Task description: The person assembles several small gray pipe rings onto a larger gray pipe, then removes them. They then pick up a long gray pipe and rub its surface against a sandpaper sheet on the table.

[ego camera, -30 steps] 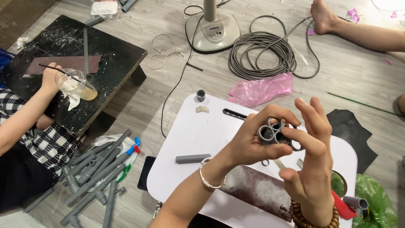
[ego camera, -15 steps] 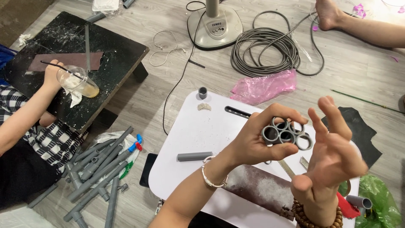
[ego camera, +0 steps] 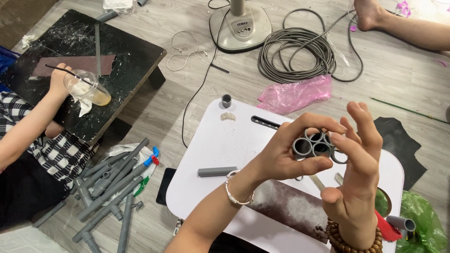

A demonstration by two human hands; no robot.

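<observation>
Fingers of your left hand (ego camera: pixel 286 157) clamp cluster of short grey plastic pipe rings (ego camera: pixel 315 144) above white lap table (ego camera: pixel 220 140); right hand (ego camera: pixel 358 168) open-fingered, touching cluster edge. Four rings joined, possibly more hidden. Grey pipe stub (ego camera: pixel 217 172) on table unused.

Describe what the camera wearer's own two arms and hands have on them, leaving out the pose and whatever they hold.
Both forearms are bare, with no sleeves or gloves in view. The left hand has a thin silver bangle around its wrist. The right hand has a bracelet of round brown wooden beads around its wrist, apparently wound more than once. No rings or watch are visible on either hand.
</observation>
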